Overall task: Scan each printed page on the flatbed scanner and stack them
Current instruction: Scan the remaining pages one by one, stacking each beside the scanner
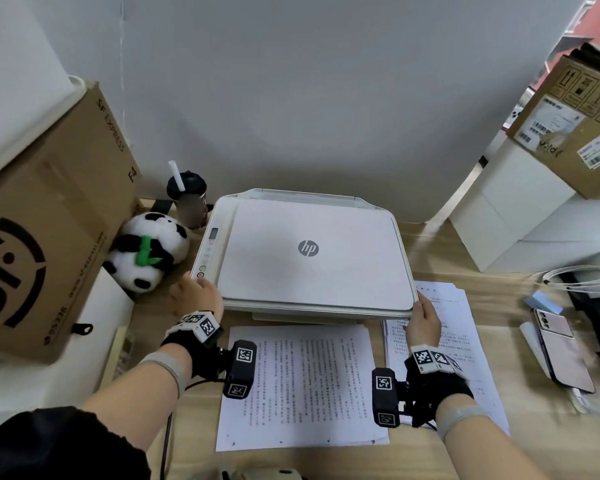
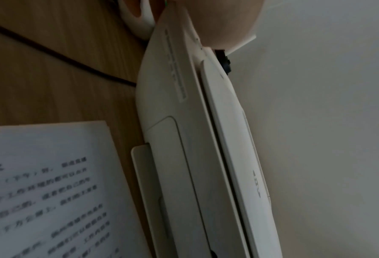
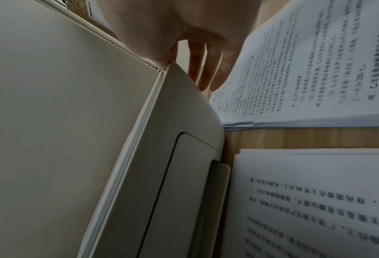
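Observation:
The white HP flatbed scanner (image 1: pixel 312 258) sits mid-desk with its lid down. My left hand (image 1: pixel 196 292) rests at its front-left corner by the control buttons, fingers stretched out; the left wrist view shows only the palm (image 2: pixel 223 21) over the scanner's edge (image 2: pixel 184 139). My right hand (image 1: pixel 425 320) is at the front-right corner. Its thumb touches the lid's edge and its straight fingers (image 3: pixel 206 73) hang beside the scanner's side (image 3: pixel 179 122). One stack of printed pages (image 1: pixel 302 386) lies in front of the scanner. A second stack (image 1: pixel 444 341) lies to its right.
A large SF Express carton (image 1: pixel 42 244), a panda plush (image 1: pixel 149 252) and a lidded drink cup (image 1: pixel 189 199) crowd the left. On the right are a phone (image 1: pixel 561 351), a coiled white cable (image 1: pixel 579 277), white boxes (image 1: pixel 520 209) and a cardboard box (image 1: pixel 575 123).

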A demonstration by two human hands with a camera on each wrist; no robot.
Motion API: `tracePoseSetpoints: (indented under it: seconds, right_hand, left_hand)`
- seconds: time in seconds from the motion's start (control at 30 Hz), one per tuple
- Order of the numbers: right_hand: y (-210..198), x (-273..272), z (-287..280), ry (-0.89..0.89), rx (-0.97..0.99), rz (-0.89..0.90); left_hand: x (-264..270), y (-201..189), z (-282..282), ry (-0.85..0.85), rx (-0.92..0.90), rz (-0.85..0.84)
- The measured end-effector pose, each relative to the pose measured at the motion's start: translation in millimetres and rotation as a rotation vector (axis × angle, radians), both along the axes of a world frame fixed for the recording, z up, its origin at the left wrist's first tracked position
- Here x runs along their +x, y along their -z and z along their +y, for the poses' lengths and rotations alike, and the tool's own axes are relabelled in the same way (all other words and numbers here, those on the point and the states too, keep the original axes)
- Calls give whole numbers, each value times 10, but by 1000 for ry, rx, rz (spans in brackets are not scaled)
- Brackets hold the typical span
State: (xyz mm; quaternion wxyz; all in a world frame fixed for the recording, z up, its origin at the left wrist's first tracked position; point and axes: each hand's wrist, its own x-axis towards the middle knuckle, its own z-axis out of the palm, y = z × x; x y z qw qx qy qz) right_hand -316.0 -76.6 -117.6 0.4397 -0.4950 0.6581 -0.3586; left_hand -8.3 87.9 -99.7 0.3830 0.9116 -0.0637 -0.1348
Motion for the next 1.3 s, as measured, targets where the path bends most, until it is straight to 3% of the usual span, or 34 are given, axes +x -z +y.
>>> tracePoseSetpoints:
  seconds: [0.4,1.3]
  right_hand:
    - [126,46,12,33,-49,-14]
    - [106,66,19,24,-51,18]
  left_hand:
    - [-234,158,78,-64,-141,-62]
    - [-200,337,80,-58,-279,-154]
